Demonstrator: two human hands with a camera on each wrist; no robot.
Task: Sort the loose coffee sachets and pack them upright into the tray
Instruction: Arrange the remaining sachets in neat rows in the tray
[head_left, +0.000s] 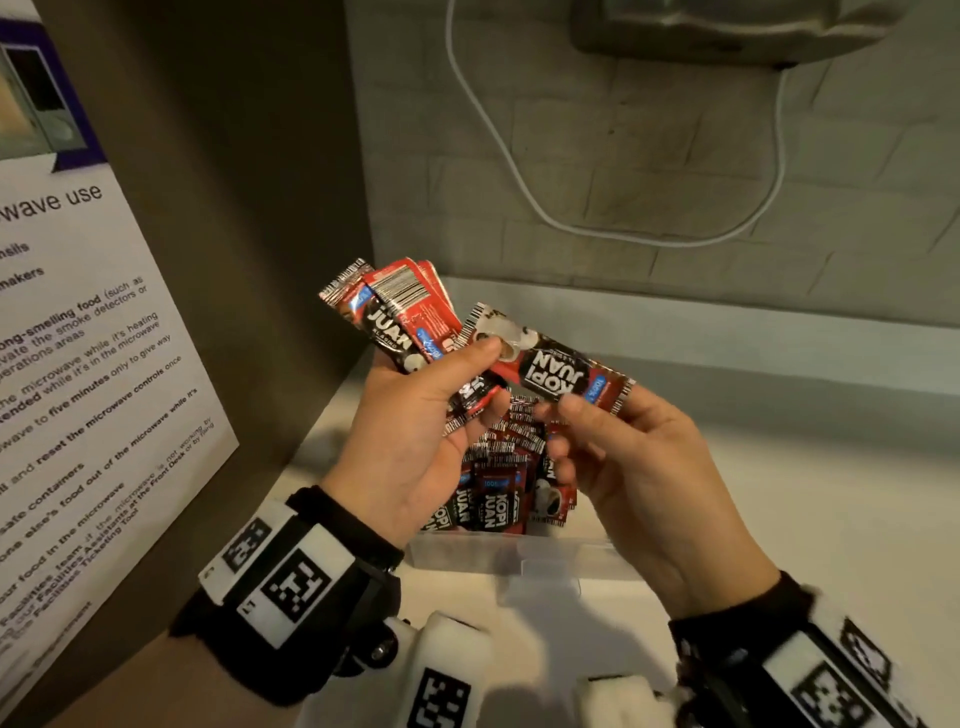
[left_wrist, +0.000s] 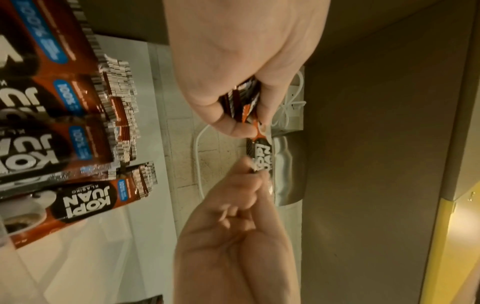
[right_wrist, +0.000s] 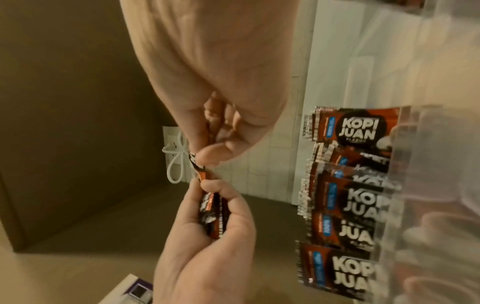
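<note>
My left hand (head_left: 467, 384) grips a fanned bundle of several red-and-black coffee sachets (head_left: 400, 322) above the tray. A single sachet (head_left: 556, 366) lies across between both hands. My right hand (head_left: 563, 413) pinches its lower right end, and my left thumb rests on its other end. In the left wrist view the left hand (left_wrist: 249, 123) grips the bundle (left_wrist: 241, 98), with the single sachet (left_wrist: 261, 152) stretched to the right hand (left_wrist: 249, 168). Below stands the clear tray (head_left: 519, 558), with several sachets (head_left: 498, 488) upright in it, also seen in the right wrist view (right_wrist: 350, 185).
The tray sits on a white counter (head_left: 805, 493) in a corner. A dark side panel with a microwave-use notice (head_left: 78, 364) stands on the left. A white cable (head_left: 519, 182) hangs on the tiled back wall, under a metal appliance (head_left: 727, 26).
</note>
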